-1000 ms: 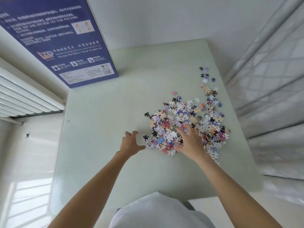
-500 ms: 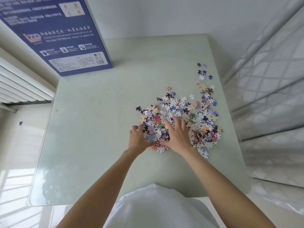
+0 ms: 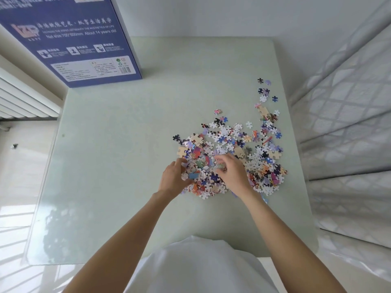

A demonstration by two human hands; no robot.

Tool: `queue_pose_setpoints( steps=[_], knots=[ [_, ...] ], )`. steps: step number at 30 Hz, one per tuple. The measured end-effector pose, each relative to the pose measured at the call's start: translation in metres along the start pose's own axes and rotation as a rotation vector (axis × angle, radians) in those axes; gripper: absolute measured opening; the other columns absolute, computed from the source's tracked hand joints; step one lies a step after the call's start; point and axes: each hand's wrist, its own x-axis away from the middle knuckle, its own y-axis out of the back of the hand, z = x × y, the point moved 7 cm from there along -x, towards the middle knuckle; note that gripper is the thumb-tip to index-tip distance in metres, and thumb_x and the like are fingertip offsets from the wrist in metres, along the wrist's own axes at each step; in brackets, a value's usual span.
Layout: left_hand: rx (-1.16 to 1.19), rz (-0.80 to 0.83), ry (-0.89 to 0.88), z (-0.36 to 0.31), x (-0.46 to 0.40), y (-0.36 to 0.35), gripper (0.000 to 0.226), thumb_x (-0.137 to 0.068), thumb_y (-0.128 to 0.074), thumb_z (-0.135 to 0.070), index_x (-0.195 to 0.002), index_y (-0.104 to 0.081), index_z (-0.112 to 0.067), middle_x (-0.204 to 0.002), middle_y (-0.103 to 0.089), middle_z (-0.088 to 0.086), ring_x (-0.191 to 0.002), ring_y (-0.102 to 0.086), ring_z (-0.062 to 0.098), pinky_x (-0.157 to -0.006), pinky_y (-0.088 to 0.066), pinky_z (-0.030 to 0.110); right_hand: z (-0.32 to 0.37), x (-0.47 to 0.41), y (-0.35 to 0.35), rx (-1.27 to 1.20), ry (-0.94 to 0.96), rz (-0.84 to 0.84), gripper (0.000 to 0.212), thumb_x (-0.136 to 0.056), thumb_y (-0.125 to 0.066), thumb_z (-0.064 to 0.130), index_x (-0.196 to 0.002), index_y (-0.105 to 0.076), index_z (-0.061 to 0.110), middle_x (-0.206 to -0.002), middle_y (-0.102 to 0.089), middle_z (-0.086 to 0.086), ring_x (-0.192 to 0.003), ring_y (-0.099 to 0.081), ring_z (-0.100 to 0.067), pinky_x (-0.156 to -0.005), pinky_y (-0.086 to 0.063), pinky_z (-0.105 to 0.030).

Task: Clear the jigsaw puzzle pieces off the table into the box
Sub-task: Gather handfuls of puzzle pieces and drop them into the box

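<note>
Both hands sit on the puzzle pieces (image 3: 230,153) on the table (image 3: 127,144): left hand (image 3: 174,179) and right hand (image 3: 231,173) curled, scooping pieces; blue box (image 3: 69,41) far left.

White wall (image 3: 211,15), radiator (image 3: 23,98) (left), sunlit glossy floor (image 3: 14,218).

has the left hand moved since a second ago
Yes. The left hand has moved right, from bare table beside the puzzle pieces onto the pile's left edge.
</note>
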Motion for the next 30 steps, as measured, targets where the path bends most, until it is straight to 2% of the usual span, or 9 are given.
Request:
queue_pose_setpoints(
  steps=[4,6,8,10,13,15,17,22,30],
  knots=[
    [-0.007,-0.015,-0.037,-0.001,-0.001,0.004,0.056,-0.076,-0.076,-0.023,-0.123,-0.047,-0.017,-0.114,-0.059,0.005,-0.088,-0.053,0.012,-0.080,-0.043,0.025,-0.012,0.005,0.004,0.020,-0.041,-0.032,0.039,-0.081,-0.058,-0.009,-0.114,-0.062,0.011,-0.119,-0.055,-0.003,-0.103,-0.055,-0.012,-0.078,-0.038,-0.002],
    [0.000,0.006,-0.036,-0.001,0.000,0.003,0.062,-0.075,-0.076,-0.030,-0.127,-0.045,-0.019,-0.118,-0.055,0.006,-0.092,-0.055,0.015,-0.083,-0.045,0.028,-0.013,0.010,0.004,0.017,-0.054,-0.021,0.037,-0.082,-0.059,-0.005,-0.115,-0.061,0.012,-0.119,-0.054,-0.003,-0.107,-0.053,-0.015,-0.087,-0.042,-0.010],
    [0.003,0.039,-0.020,-0.003,0.001,-0.001,0.074,-0.072,-0.076,-0.041,-0.133,-0.039,-0.020,-0.124,-0.048,0.005,-0.103,-0.056,0.020,-0.090,-0.045,0.031,-0.006,0.014,0.003,0.140,0.002,-0.010,0.039,-0.085,-0.064,0.013,-0.123,-0.056,0.014,-0.126,-0.050,-0.003,-0.120,-0.044,-0.018,-0.104,-0.036,-0.027],
    [0.001,0.045,-0.001,-0.007,0.001,-0.004,0.082,-0.072,-0.075,-0.047,-0.137,-0.033,-0.019,-0.128,-0.044,0.006,-0.111,-0.053,0.023,-0.094,-0.043,0.033,0.006,0.012,-0.006,0.305,0.089,0.068,0.063,-0.082,-0.067,0.035,-0.138,-0.042,0.018,-0.140,-0.038,-0.005,-0.133,-0.029,-0.023,-0.112,-0.023,-0.038],
    [0.019,-0.004,0.016,-0.013,-0.004,-0.005,0.072,-0.078,-0.070,-0.042,-0.136,-0.033,-0.020,-0.130,-0.045,0.007,-0.115,-0.051,0.025,-0.093,-0.041,0.033,0.017,-0.006,-0.026,0.483,0.091,0.233,0.099,-0.074,-0.067,0.054,-0.149,-0.011,0.021,-0.153,-0.016,-0.011,-0.141,-0.012,-0.030,-0.115,-0.013,-0.045],
    [0.022,-0.014,0.015,-0.016,-0.007,-0.006,0.062,-0.081,-0.069,-0.036,-0.132,-0.038,-0.018,-0.127,-0.051,0.007,-0.112,-0.053,0.026,-0.090,-0.042,0.033,0.019,-0.019,-0.033,0.581,0.068,0.282,0.112,-0.068,-0.069,0.059,-0.149,-0.003,0.020,-0.153,-0.016,-0.013,-0.140,-0.016,-0.033,-0.114,-0.017,-0.046],
    [0.037,0.011,0.004,-0.019,-0.009,-0.008,0.056,-0.081,-0.070,-0.031,-0.127,-0.041,-0.015,-0.123,-0.057,0.008,-0.108,-0.056,0.027,-0.086,-0.043,0.033,0.021,-0.028,-0.036,0.645,0.076,0.281,0.117,-0.063,-0.073,0.061,-0.148,-0.006,0.017,-0.147,-0.027,-0.015,-0.133,-0.028,-0.033,-0.110,-0.027,-0.044],
    [0.030,0.057,-0.071,-0.021,-0.009,-0.005,0.052,-0.079,-0.072,-0.033,-0.122,-0.050,-0.014,-0.115,-0.061,0.008,-0.101,-0.058,0.026,-0.081,-0.045,0.032,0.026,-0.028,-0.042,0.581,0.113,0.291,0.095,-0.064,-0.078,0.050,-0.135,-0.030,0.010,-0.127,-0.046,-0.009,-0.113,-0.046,-0.023,-0.095,-0.041,-0.032],
    [0.020,0.013,-0.091,-0.011,-0.002,0.001,0.045,-0.083,-0.068,-0.033,-0.124,-0.057,-0.016,-0.116,-0.056,0.005,-0.098,-0.059,0.025,-0.080,-0.044,0.031,0.030,-0.023,-0.034,0.462,0.127,0.203,0.054,-0.074,-0.075,0.038,-0.115,-0.048,0.016,-0.114,-0.047,-0.001,-0.100,-0.050,-0.017,-0.073,-0.048,-0.025]
  ],
)
